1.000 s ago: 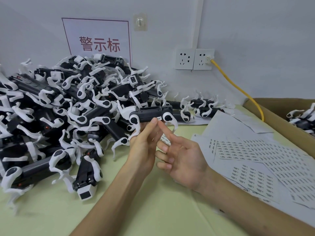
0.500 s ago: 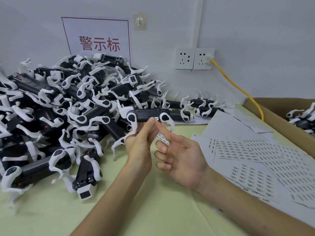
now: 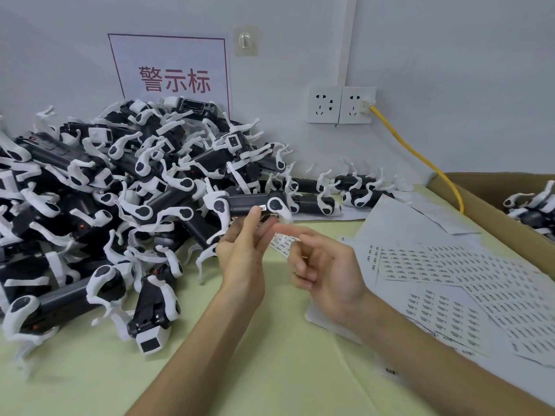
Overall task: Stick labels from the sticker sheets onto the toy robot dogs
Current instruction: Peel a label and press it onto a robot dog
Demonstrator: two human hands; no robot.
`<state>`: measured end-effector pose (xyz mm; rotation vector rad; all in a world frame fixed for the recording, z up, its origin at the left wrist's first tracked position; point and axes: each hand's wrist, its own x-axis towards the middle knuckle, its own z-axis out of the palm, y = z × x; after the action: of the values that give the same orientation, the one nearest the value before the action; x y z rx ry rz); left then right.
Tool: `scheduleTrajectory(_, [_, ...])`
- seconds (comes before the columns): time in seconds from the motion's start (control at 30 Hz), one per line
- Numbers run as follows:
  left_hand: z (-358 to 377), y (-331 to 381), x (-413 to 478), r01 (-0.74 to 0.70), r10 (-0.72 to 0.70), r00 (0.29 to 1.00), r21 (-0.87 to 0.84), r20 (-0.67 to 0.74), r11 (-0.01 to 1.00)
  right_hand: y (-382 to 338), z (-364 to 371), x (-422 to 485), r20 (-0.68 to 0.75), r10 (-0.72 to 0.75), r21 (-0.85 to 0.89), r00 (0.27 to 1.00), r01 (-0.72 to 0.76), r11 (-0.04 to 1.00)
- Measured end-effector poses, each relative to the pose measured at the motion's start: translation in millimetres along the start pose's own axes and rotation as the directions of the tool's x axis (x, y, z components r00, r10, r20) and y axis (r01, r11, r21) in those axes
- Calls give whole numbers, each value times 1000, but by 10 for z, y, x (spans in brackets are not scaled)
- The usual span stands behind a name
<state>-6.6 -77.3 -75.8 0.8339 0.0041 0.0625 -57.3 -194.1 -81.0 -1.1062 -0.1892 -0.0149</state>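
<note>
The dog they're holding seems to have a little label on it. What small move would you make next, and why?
Probably press the small label down flat with a fingertip. It sits on the black body of the toy robot dog that the left hand grips, and the blurred right hand hovers just beside it, index finger stretched toward it.
</note>
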Motion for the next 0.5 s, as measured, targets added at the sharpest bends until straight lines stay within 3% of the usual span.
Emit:
scheduleTrajectory(0.1, [3, -8, -3, 10, -10, 1000, -5, 27, 1000, -61, -14, -5, -219, -261, -288, 940, 193, 938])
scheduleTrajectory(0.17, [5, -24, -18, 1, -5, 997, 41, 80, 999, -105, -46, 19, -289, -354, -440, 889, 205, 874])
scheduleTrajectory(0.3, [19, -64, -70, -56, 25, 980, 152, 197, 987, -153, -88, 70, -184, -279, -484, 942, 160, 860])
scheduleTrajectory(0.5, [-3, -56, -72, -141, 101, 979, 233, 178, 962, -154, -73, 68, -166, -230, -455, 959, 132, 881])
